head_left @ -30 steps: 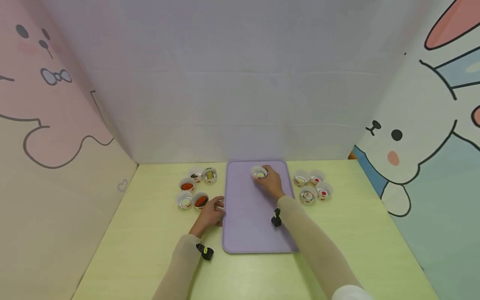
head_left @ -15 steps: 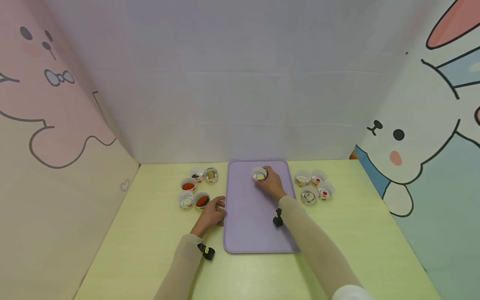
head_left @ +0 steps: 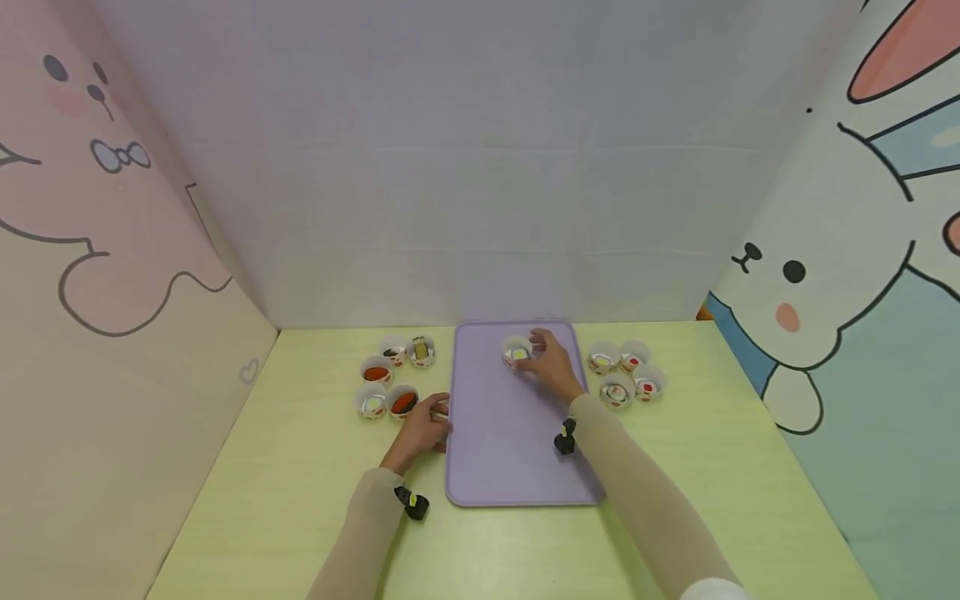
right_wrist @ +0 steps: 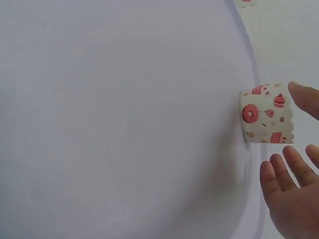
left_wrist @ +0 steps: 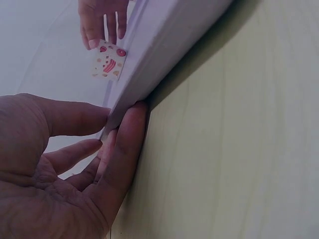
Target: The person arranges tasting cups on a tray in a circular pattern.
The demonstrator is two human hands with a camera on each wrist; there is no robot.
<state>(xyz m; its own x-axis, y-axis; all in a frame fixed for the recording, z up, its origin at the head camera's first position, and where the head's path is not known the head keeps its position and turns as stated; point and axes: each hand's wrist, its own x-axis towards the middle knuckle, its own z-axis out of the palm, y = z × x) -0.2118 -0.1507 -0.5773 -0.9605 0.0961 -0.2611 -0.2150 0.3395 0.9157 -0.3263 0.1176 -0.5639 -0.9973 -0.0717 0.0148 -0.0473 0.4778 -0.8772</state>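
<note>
A small paper cup [head_left: 516,355] printed with red sweets stands at the far end of the lilac tray [head_left: 510,458], something white and yellow inside. My right hand [head_left: 553,367] is just beside it; in the right wrist view the spread thumb and fingers of this hand [right_wrist: 299,199] stand apart from the cup's wall [right_wrist: 266,114]. At the tray's left edge is my left hand [head_left: 420,429]. Seen from the left wrist, this hand [left_wrist: 75,164] pinches the tray's rim [left_wrist: 137,74] between thumb and fingers.
Left of the tray stand several similar cups, among them ones with red-orange contents [head_left: 403,403] and a green-brown piece [head_left: 422,352]. Several more cups [head_left: 617,392] stand to the right. A pale wall [head_left: 480,208] rises behind the light yellow table [head_left: 300,483].
My right hand has let go of the paper cup and drawn back slightly to the right. The cup stays on the tray. My left hand keeps its hold on the tray's edge.
</note>
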